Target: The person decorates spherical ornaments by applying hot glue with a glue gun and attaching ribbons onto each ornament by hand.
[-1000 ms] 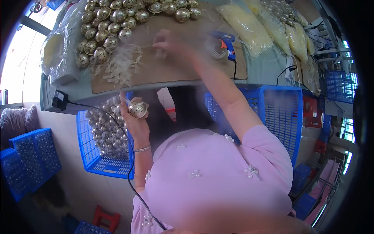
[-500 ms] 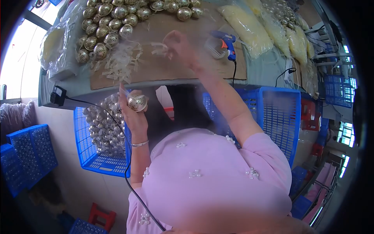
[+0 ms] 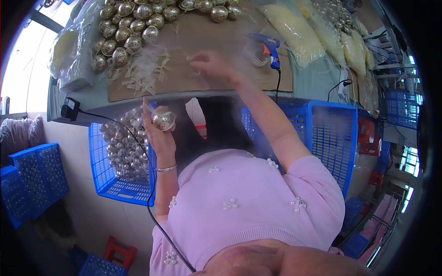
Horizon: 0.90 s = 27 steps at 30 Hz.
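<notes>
My left hand (image 3: 158,131) is below the table's front edge, its fingers wrapped round a silvery-gold ball ornament (image 3: 164,121) with a pierced pattern. A whitish strip (image 3: 151,108) shows beside the ball, near my raised index finger. Over the brown cardboard (image 3: 184,85) hangs my right hand (image 3: 211,65), fingers drawn together. Whatever is between those fingertips is too blurred to make out. To its left lies a loose heap of translucent white strips (image 3: 145,71). Many similar balls (image 3: 133,27) are piled at the back left of the cardboard.
A blue glue gun (image 3: 270,48) with a black cord lies on the right of the cardboard. Bags of yellowish material (image 3: 294,34) line the table's right. Below, a blue crate (image 3: 122,195) holds wrapped balls; another blue crate (image 3: 331,142) stands right. A black cable (image 3: 149,184) crosses my left side.
My right hand has shifted slightly right and down; the white strip seen at its fingertips earlier is no longer distinct. My left hand keeps the ball almost in place.
</notes>
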Each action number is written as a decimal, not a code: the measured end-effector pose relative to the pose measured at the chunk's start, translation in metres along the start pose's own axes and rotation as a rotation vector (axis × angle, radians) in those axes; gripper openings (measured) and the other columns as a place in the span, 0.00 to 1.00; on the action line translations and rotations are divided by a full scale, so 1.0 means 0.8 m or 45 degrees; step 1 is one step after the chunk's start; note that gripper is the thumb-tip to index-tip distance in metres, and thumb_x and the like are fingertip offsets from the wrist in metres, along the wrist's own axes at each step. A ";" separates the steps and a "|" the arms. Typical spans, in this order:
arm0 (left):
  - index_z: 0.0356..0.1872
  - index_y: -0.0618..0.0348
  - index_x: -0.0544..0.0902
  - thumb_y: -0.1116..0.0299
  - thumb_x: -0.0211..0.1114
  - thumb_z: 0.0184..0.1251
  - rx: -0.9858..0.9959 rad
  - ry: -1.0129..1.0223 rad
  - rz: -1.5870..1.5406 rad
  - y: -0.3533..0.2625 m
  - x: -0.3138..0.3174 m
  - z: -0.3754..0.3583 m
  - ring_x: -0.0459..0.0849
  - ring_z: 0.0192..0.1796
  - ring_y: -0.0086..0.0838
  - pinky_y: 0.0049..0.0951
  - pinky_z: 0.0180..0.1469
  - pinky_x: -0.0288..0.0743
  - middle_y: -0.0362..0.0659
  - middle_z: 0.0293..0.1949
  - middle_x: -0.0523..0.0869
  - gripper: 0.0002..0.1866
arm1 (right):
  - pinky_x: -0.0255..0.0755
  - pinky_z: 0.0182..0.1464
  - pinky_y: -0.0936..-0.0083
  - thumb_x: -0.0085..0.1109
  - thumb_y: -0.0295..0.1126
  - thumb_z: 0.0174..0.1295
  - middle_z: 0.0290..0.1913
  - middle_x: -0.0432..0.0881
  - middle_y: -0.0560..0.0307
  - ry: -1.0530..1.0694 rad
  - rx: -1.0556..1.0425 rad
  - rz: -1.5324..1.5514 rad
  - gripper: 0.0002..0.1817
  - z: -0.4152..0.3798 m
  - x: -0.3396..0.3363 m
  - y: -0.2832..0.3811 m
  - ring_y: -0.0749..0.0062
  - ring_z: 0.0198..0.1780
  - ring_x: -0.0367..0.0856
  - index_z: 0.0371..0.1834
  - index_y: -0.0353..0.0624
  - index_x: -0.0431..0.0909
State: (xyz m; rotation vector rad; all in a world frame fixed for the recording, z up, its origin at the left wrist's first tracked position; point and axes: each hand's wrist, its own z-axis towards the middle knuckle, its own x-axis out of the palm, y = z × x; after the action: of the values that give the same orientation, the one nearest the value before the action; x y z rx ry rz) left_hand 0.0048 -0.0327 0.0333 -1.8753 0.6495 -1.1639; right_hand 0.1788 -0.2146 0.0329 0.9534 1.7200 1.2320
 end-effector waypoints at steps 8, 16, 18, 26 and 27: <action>0.75 0.52 0.56 0.40 0.40 0.76 0.095 0.040 0.157 0.006 0.010 0.013 0.82 0.33 0.25 0.20 0.25 0.69 0.43 0.40 0.82 0.36 | 0.72 0.37 0.83 0.65 0.22 0.56 0.29 0.81 0.64 0.048 -0.249 0.005 0.11 -0.054 -0.003 0.023 0.84 0.32 0.78 0.43 0.35 0.80; 0.77 0.47 0.53 0.30 0.34 0.70 0.294 0.188 0.421 0.020 0.032 0.038 0.76 0.38 0.20 0.21 0.34 0.72 0.40 0.45 0.77 0.42 | 0.73 0.46 0.80 0.65 0.22 0.58 0.34 0.82 0.61 0.263 -0.134 -0.064 0.09 -0.134 0.022 0.067 0.81 0.39 0.78 0.42 0.38 0.79; 0.77 0.47 0.52 0.29 0.34 0.69 0.292 0.252 0.396 0.025 0.041 0.033 0.75 0.37 0.20 0.21 0.35 0.72 0.40 0.44 0.77 0.43 | 0.73 0.46 0.80 0.65 0.22 0.59 0.34 0.81 0.61 0.174 -0.226 -0.057 0.09 -0.138 0.034 0.061 0.82 0.40 0.78 0.42 0.37 0.78; 0.77 0.49 0.50 0.43 0.48 0.75 0.218 0.401 0.388 0.013 0.055 0.006 0.74 0.32 0.17 0.18 0.33 0.72 0.37 0.40 0.78 0.37 | 0.75 0.47 0.80 0.62 0.21 0.62 0.34 0.77 0.64 0.153 -0.224 0.247 0.10 -0.131 0.046 0.045 0.81 0.40 0.78 0.45 0.37 0.75; 0.77 0.50 0.50 0.47 0.49 0.76 0.193 0.369 0.358 0.014 0.056 0.005 0.74 0.32 0.17 0.18 0.32 0.72 0.37 0.40 0.78 0.36 | 0.75 0.47 0.80 0.62 0.21 0.62 0.34 0.78 0.64 0.164 -0.210 0.281 0.10 -0.130 0.045 0.044 0.81 0.40 0.78 0.45 0.37 0.75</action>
State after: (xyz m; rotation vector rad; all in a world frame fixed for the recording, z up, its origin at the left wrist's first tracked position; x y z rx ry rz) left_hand 0.0284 -0.0715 0.0441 -1.4478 0.9251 -1.2689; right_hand 0.0742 -0.2110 0.0823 1.0033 1.6122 1.5838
